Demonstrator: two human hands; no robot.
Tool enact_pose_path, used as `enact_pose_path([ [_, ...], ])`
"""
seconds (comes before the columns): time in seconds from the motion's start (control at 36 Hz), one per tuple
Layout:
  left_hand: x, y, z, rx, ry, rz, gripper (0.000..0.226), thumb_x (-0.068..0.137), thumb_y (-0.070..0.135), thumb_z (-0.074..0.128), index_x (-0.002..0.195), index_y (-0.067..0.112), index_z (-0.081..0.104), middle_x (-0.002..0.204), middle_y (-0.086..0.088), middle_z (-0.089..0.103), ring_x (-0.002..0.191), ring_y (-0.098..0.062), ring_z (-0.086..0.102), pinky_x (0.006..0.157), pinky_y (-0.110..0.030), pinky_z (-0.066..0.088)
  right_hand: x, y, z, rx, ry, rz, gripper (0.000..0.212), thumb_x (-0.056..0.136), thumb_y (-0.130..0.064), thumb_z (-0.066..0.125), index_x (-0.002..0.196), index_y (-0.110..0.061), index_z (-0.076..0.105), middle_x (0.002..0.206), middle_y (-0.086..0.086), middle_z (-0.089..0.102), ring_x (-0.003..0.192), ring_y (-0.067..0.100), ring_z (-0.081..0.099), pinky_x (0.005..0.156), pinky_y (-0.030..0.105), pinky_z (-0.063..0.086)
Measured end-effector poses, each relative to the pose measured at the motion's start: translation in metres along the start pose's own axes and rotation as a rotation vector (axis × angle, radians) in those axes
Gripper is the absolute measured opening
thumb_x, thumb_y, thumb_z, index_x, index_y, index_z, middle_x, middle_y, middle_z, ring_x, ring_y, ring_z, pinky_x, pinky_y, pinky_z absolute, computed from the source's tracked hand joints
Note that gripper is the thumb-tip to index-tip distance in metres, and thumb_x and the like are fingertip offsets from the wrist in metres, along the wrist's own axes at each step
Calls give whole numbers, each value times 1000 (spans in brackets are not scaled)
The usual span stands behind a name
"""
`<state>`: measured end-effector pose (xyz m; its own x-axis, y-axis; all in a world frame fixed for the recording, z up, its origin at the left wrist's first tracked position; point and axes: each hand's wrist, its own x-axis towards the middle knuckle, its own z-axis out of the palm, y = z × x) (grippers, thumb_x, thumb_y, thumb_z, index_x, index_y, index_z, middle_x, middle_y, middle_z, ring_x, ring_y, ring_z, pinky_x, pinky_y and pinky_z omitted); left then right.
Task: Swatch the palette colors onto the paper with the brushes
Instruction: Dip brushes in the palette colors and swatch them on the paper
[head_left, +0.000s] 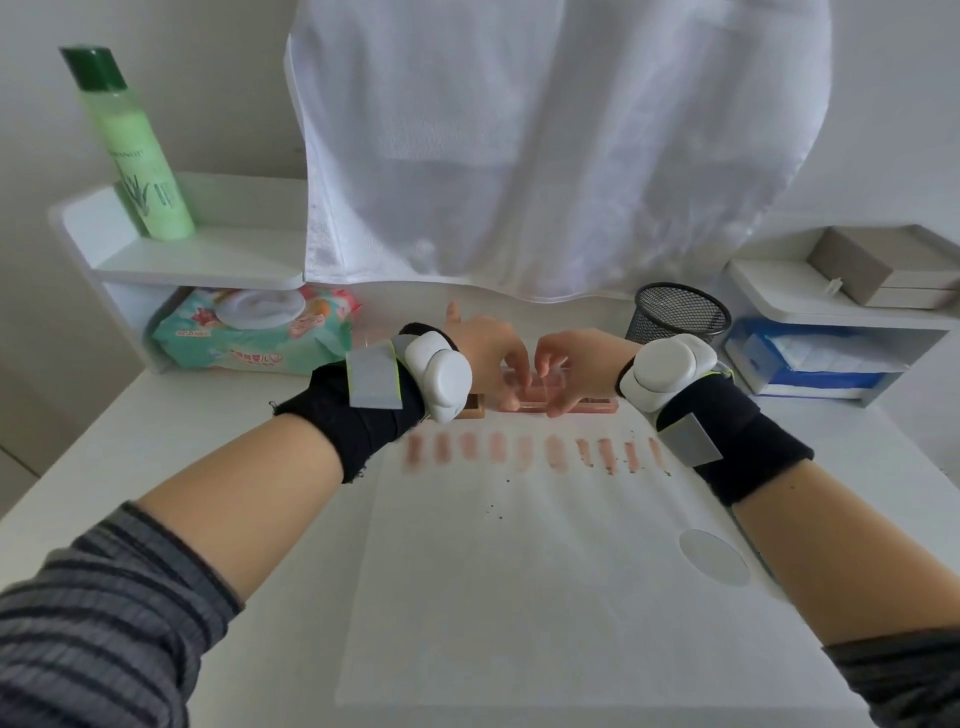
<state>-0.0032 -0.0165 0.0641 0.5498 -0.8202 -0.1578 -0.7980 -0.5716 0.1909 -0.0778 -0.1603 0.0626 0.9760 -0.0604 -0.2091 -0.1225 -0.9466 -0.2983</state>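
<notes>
Palette (597, 404) half hidden behind hands

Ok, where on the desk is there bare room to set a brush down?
The paper below the swatches is bare, apart from a round pad at its right edge. The desk in front of the wipes is free too. It is crowded around the palette, where both hands work.

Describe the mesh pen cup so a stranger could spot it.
Start at the white shelf unit on the table's right side. Just to its left, behind the right hand, stands the pen cup. It is the only black wire-mesh thing there, round and open-topped.
</notes>
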Motion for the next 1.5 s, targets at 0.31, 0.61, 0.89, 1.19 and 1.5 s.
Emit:
enact_pose_path([
  [0.31, -8, -33, -1, -62, 153, -47, 63, 82, 43, 66, 138, 28, 42, 141, 3, 44, 135, -19, 32, 112, -45, 19, 7, 5, -2, 23, 38, 52, 46, 68, -18, 80, 108, -14, 57, 116, 4, 58, 92, 18, 51, 75, 25, 36],
  [0.61, -39, -79, -17, -138, 142, -219, 30, 93, 14, 51, 123, 12, 57, 123, -6, 59, 113, -23, 54, 89, -24, 36, 24, -17, -1, -122, -36, 87, 57, 68, -16, 79, 118, -18, 52, 120, 3, 57, 103, 26, 57, 91, 40, 48],
  [0.89, -47, -84, -21, -137, 250, -170, 25, 98, 15, 36, 109, 19, 58, 90, 5, 56, 84, -14, 53, 60, -22, 34, 32, -34, 11, -74, 63, 24, 52, 74, -21, 74, 121, -16, 52, 127, 1, 54, 112, 24, 52, 94, 35, 43],
  [1.19, -42, -71, -28, -242, 269, -131, 22, 98, 12, 38, 105, 16, 58, 88, 2, 58, 87, -21, 58, 80, -31, 45, 36, -35, 19, -32, 171, -12, 35, 85, -22, 63, 118, -17, 56, 114, 4, 60, 100, 23, 56, 88, 30, 42],
  [1.5, -15, -28, -2, -314, 275, -45, 23, 94, 5, 43, 110, 5, 59, 101, -8, 58, 91, -24, 54, 66, -20, 37, 7, -5, -10, 47, 300, 43, 36, 88, 2, 40, 120, -7, 56, 115, 9, 62, 107, 25, 57, 95, 32, 43],
])
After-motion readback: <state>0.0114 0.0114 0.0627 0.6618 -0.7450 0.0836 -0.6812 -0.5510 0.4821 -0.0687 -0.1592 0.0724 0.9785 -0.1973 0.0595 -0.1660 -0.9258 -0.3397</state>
